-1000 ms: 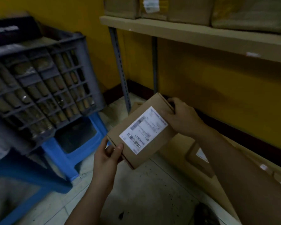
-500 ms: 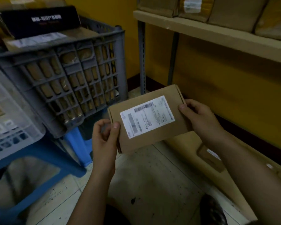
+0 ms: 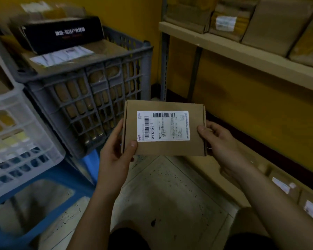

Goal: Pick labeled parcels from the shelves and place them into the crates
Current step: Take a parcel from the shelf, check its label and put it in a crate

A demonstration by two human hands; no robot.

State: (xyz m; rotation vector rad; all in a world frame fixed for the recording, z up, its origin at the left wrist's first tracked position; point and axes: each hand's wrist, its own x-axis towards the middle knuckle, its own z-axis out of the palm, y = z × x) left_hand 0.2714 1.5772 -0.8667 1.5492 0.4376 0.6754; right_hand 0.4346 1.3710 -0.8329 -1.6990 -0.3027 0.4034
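Observation:
A flat brown cardboard parcel [image 3: 170, 147] with a white barcode label faces me at the centre, held level above the floor. My left hand [image 3: 116, 156] grips its left edge, thumb on the front face. Its right edge is held by my right hand [image 3: 219, 141], thumb on the front and fingers behind. The grey slatted crate [image 3: 90, 98] stands just left of the parcel, filled to the rim with brown parcels and a black box [image 3: 61, 34] on top.
A white crate [image 3: 16, 134] sits at the far left on a blue stool [image 3: 49, 188]. Shelves [image 3: 242, 56] on the right carry more brown parcels above and labelled parcels [image 3: 282, 184] low down. Speckled floor tiles lie below my hands.
The parcel has turned from tilted to level with its label straight towards me. My view has swung left and up, bringing the grey crate's top and the white crate into sight.

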